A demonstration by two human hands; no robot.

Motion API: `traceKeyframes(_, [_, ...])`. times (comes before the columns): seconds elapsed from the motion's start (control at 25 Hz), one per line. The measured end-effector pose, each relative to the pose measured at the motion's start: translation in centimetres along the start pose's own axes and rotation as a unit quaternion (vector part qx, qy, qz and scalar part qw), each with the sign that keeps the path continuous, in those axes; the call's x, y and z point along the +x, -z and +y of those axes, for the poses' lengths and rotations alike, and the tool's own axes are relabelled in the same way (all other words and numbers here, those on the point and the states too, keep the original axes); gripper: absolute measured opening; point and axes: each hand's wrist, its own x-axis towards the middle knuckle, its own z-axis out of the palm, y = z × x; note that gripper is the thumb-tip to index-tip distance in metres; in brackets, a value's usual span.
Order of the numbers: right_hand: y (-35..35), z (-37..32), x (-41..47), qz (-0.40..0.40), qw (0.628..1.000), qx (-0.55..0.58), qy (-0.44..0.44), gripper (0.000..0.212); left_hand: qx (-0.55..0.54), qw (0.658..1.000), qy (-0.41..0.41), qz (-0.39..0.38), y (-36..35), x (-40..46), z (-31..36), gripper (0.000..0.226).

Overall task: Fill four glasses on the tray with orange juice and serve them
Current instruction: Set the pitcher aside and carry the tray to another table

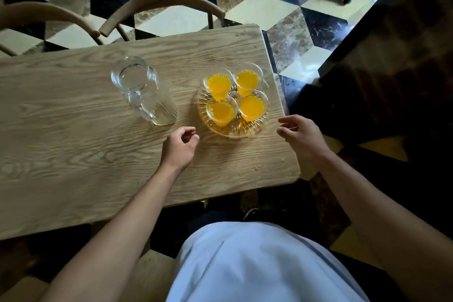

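Four glasses [234, 95] found filled on tray [255, 130] | jug [144, 92] emptied, set aside on counter [73, 117] | left hand [180, 146], right hand [302, 135] flanking tray, grip loosely curled, nothing held | lift judged pending.

- Head view: worn on the person, looks steeply down and forward over the wooden table [73, 115].
- Range: close; forearms fill the lower frame.
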Motion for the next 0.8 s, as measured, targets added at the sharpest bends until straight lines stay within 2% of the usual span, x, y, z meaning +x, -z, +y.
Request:
traceKeyframes(0.36, [-0.7,0.5,6.8,-0.011,0.999,-0.027,-0.044,0.036,-0.001,0.997,0.080,-0.024,-1.1,4.7,1.0,0.039])
traceKeyframes(0.48, [-0.7,0.8,9.6,-0.009,0.998,-0.034,-0.057,0.039,-0.011,0.994,0.110,-0.017,-1.7,7.0,0.1,0.064])
traceKeyframes(0.56, [-0.8,0.8,11.4,-0.018,0.997,-0.035,-0.063,0.042,-0.018,0.991,0.135,-0.012,-2.5,8.5,-0.8,0.072])
traceKeyframes(0.72, [-1.0,1.1,14.3,-0.031,0.995,-0.050,-0.077,0.041,-0.010,0.984,0.178,0.015,-3.6,10.2,0.4,0.047])
traceKeyframes(0.8, [-1.3,1.5,15.2,-0.023,0.995,-0.067,-0.069,0.041,-0.005,0.983,0.181,0.028,-3.9,11.2,1.0,0.042])
